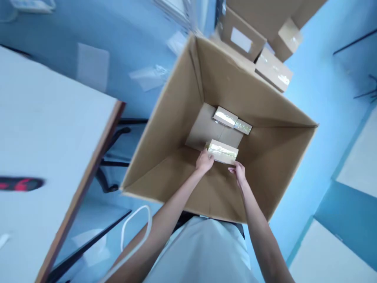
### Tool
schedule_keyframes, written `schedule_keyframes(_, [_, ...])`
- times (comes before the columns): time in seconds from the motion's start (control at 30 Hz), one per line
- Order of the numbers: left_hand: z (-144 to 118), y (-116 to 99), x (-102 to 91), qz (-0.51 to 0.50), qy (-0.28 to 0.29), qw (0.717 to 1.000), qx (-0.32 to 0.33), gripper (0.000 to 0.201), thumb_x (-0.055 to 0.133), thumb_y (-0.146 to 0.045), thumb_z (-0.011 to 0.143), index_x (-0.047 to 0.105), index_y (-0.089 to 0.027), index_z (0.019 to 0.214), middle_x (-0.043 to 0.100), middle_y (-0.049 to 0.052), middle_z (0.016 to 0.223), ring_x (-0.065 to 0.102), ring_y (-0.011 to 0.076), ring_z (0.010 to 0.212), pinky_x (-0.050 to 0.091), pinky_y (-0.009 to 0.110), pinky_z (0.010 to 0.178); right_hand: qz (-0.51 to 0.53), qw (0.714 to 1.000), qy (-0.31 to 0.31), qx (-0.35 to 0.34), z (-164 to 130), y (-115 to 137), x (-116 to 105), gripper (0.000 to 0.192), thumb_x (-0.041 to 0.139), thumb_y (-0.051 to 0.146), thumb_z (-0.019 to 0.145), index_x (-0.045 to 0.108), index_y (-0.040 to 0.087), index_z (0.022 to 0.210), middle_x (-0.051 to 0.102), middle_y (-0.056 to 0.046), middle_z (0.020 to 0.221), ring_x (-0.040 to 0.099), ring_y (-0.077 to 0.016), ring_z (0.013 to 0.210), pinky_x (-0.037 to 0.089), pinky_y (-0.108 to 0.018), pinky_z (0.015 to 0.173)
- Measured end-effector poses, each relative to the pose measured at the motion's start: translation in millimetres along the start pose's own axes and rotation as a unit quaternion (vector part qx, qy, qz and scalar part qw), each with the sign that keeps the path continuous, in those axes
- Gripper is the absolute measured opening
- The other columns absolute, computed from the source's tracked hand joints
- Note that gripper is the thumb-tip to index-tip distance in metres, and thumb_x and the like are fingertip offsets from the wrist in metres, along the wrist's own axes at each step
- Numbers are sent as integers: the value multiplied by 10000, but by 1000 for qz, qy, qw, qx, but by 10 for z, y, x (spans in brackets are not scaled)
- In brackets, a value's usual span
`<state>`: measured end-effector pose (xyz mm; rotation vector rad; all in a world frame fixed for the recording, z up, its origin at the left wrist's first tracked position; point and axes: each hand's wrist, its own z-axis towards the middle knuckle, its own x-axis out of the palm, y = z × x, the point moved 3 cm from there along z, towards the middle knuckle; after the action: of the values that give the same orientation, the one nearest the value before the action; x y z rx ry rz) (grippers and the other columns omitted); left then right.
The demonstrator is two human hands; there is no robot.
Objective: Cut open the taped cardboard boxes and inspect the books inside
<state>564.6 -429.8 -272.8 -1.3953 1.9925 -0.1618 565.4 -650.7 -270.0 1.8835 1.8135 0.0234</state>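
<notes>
1. Both arms reach down into a large cardboard box [176,118].
2. The left hand [204,161] has its fingers closed on the near left end of a small taped package [223,152].
3. The right hand [239,172] touches the package's right corner, fingers loosely curled.
4. Beyond the fingers, a second package [225,116] lies at the box's far wall.
5. A table [44,129] stands left of the box.

Small taped cardboard packet [222,152] inside large open carton [173,129]

Flat, tan, glossy with clear tape, lying near frame centre on the carton floor against the near wall; gripped at left end by left hand [204,161], touched at right end by right hand [239,171].
</notes>
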Motion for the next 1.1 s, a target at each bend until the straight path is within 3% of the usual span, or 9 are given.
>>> schedule_keyframes(0.2, [-1303, -521, -1174, 25, -218, 967, 132, 519, 570, -263, 1077, 695, -117, 1559, 696, 206, 1308, 662, 393, 1289, 577, 530, 1195, 22, 985, 104, -133, -1303, 638, -86, 429, 914, 448, 766, 812, 191, 1093, 804, 17, 885, 704, -102, 616, 606, -214, 614])
schedule_keyframes(0.37, [-2295, -429, -2380, -45, -416, 897, 139, 422, 532, -390, 1163, 758, -276, 1501, 676, 159, 1181, 647, 383, 1176, 570, 569, 1133, -98, 936, 192, -279, -2471, 1095, 225, 402, 827, 549, 894, 853, 286, 1197, 774, -42, 914, 754, -207, 750, 641, -337, 673])
schedule_keyframes(0.5, [-2528, 68, -3182, -89, -495, 862, 66, 420, 513, -388, 1171, 741, -272, 1505, 665, 168, 1297, 607, 416, 1337, 454, 603, 1286, -173, 883, 295, -323, -3134, 1109, 1093, 424, 801, 531, 905, 869, 321, 1267, 775, -85, 1223, 765, -190, 810, 643, -347, 703])
schedule_keyframes(0.6, [-2319, 660, -3683, -115, -526, 843, -1, 391, 540, -366, 1149, 747, -226, 1450, 660, 194, 1410, 525, 453, 1491, 338, 640, 1380, -192, 852, 385, -299, -3439, 910, 1989, 362, 818, 439, 925, 879, 308, 1258, 750, -52, 1258, 736, -133, 791, 622, -282, 701])
schedule_keyframes(0.7, [-2016, 1263, -4049, -129, -520, 840, -89, 381, 554, -305, 1113, 756, -189, 1414, 642, 235, 1546, 463, 490, 1580, 271, 702, 1401, -203, 841, 439, -244, -3637, 652, 2759, 179, 810, 298, 954, 873, 274, 1120, 754, 21, 1072, 668, -82, 692, 557, -217, 639])
schedule_keyframes(0.77, [-1870, 1531, -4149, -129, -486, 851, -152, 383, 548, -262, 1096, 757, -168, 1403, 640, 264, 1585, 449, 502, 1620, 258, 734, 1396, -224, 837, 462, -191, -3708, 502, 3033, 100, 770, 213, 990, 856, 255, 1019, 716, 63, 890, 628, -79, 638, 535, -220, 634])
schedule_keyframes(0.87, [-1789, 1543, -4047, -87, -496, 852, -140, 473, 617, -239, 1043, 691, -173, 1506, 547, 252, 1739, 315, 484, 1745, 158, 743, 1439, -192, 839, 492, -130, -3655, 400, 2972, 137, 777, 196, 1016, 867, 294, 1050, 739, 95, 827, 628, -95, 639, 531, -242, 651])
schedule_keyframes(1.0, [-1664, 907, -3396, -31, -499, 866, 25, 506, 574, -271, 1079, 639, -190, 1575, 498, 217, 1795, 339, 397, 1759, 212, 654, 1467, -94, 855, 496, -119, -3161, 511, 2271, 109, 839, 284, 997, 886, 354, 1067, 818, 94, 860, 672, -110, 676, 567, -233, 680])
schedule_keyframes(1.1, [-1432, 227, -2569, -24, -385, 911, 148, 413, 507, -296, 1129, 707, -250, 1487, 640, 168, 1663, 487, 344, 1669, 284, 587, 1458, -62, 925, 360, -103, -2420, 698, 1542, 32, 844, 258, 966, 853, 272, 994, 812, 56, 838, 659, -84, 631, 562, -199, 660])
